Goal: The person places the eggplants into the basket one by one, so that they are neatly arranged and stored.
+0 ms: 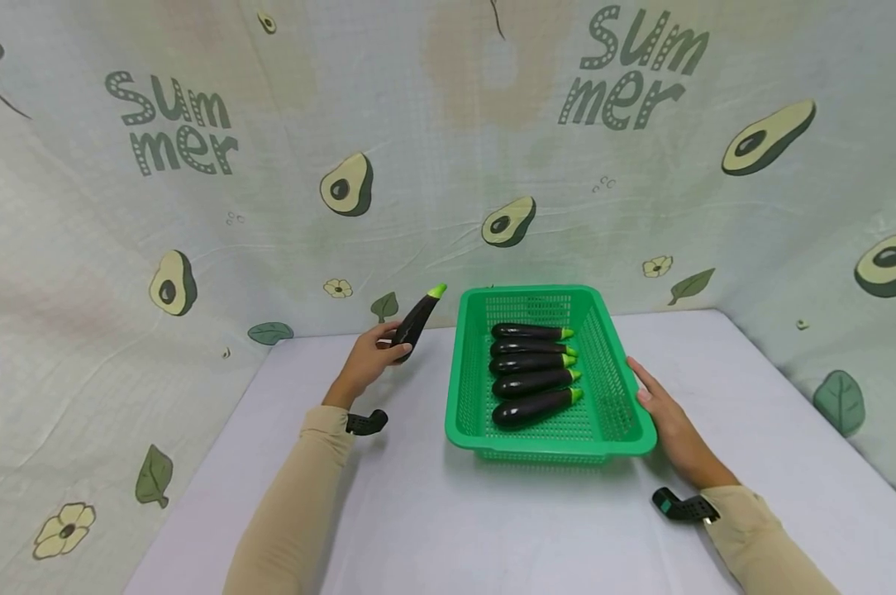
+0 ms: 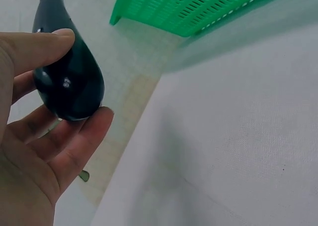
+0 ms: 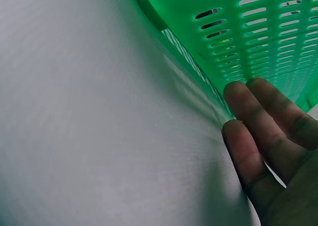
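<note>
My left hand [image 1: 371,357] holds a dark purple eggplant [image 1: 417,324] above the table, left of the basket. Its bright green stem end points up and to the right. In the left wrist view, the thumb presses one side of the eggplant [image 2: 69,82] while the fingers curl under its rounded end. A green plastic basket [image 1: 459,388] stands on the table with several eggplants [image 1: 533,384] lying side by side in it, stems to the right. Beside the basket's right wall is my right hand [image 1: 674,426]. Its fairly straight fingers [image 3: 263,119] touch the slotted wall from outside.
A white-covered table [image 1: 418,529] lies under the basket. Behind it hangs a cloth [image 1: 418,124] printed with avocados, leaves and lettering. Black bands with small devices are on the left wrist [image 1: 366,423] and the right wrist [image 1: 682,506].
</note>
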The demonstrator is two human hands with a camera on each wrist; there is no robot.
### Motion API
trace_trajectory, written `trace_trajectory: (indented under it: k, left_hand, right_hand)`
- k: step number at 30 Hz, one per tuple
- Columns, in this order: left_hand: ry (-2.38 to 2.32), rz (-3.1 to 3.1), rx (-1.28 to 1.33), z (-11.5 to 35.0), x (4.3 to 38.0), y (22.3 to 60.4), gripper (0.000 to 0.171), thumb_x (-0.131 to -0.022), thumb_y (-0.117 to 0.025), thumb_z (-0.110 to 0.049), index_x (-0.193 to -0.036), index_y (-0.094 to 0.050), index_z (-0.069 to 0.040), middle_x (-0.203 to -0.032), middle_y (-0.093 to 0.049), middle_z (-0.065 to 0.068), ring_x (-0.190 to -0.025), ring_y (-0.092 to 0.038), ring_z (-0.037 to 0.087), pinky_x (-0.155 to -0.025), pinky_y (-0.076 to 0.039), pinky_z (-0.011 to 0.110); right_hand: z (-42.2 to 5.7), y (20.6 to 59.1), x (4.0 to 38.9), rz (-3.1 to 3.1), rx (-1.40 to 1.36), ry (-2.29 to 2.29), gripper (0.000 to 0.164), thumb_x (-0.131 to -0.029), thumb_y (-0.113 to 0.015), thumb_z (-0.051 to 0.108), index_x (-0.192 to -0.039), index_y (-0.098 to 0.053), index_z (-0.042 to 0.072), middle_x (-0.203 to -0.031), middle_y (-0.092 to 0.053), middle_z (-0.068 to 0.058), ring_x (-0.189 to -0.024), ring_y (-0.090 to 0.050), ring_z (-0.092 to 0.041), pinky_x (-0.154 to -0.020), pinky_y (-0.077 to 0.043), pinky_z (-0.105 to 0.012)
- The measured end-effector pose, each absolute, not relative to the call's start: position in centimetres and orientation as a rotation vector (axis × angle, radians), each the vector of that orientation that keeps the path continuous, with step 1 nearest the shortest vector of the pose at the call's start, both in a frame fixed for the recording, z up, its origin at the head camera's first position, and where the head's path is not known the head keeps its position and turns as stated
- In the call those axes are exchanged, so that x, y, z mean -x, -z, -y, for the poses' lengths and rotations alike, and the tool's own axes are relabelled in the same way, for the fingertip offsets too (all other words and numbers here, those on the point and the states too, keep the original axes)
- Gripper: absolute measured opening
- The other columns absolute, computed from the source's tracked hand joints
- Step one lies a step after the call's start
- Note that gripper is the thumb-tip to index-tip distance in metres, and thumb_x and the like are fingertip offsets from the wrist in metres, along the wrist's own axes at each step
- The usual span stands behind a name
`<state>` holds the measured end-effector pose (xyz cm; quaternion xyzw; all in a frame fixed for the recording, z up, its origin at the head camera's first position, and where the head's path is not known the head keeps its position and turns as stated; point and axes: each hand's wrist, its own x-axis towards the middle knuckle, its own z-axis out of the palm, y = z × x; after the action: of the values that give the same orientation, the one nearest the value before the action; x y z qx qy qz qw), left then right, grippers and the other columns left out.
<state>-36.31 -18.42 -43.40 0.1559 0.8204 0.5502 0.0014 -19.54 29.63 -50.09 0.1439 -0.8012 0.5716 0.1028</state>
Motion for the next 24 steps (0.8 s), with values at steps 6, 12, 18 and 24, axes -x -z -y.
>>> trace_trajectory:
  k: [6,12,18,24]
  left_hand:
    - [-1.703,-2.553,-0.505,18.2,35.9,43.2,0.061,-0.093,-0.074,-0.022,-0.147,-0.049,-0.010,-0.133,-0.057,0.018,-0.113,-0.061,0.031,-0.087,-0.057,0.037]
    - [-1.669,-2.559,-0.522,18.0,35.8,43.2,0.059,-0.094,-0.073,-0.021,-0.147,-0.049,-0.010,-0.128,-0.059,0.019,-0.109,-0.062,0.030,-0.088,-0.057,0.039]
    - [-1.634,-2.578,-0.528,17.9,35.4,43.1,0.056,-0.094,-0.073,-0.021,-0.145,-0.051,-0.011,-0.126,-0.060,0.016,-0.107,-0.063,0.028,-0.089,-0.056,0.039]
    - [-1.617,-2.594,-0.519,17.5,35.2,42.9,0.056,-0.094,-0.074,-0.027,-0.144,-0.053,-0.013,-0.125,-0.061,0.014,-0.108,-0.064,0.027,-0.089,-0.056,0.039]
  right_hand:
    - [-29.6,50.2,19.4,2.369,-0.423,-1.685,0.053,-0.111,-0.029,0.029,-0.162,-0.015,0.028,-0.167,-0.009,-0.007,-0.149,-0.006,-0.018,-0.116,-0.002,-0.054]
    - [-29.5,50.1,19.5,2.361,-0.422,-1.696,0.053,-0.111,-0.029,0.029,-0.163,-0.015,0.027,-0.167,-0.009,-0.008,-0.149,-0.006,-0.018,-0.116,-0.002,-0.053]
    - [-29.4,50.2,19.4,2.361,-0.417,-1.705,0.053,-0.111,-0.029,0.030,-0.163,-0.015,0.027,-0.167,-0.008,-0.010,-0.149,-0.006,-0.019,-0.117,-0.002,-0.051]
    - [-29.6,50.1,19.4,2.358,-0.426,-1.689,0.052,-0.112,-0.028,0.029,-0.162,-0.015,0.027,-0.167,-0.009,-0.009,-0.149,-0.007,-0.017,-0.117,-0.003,-0.048]
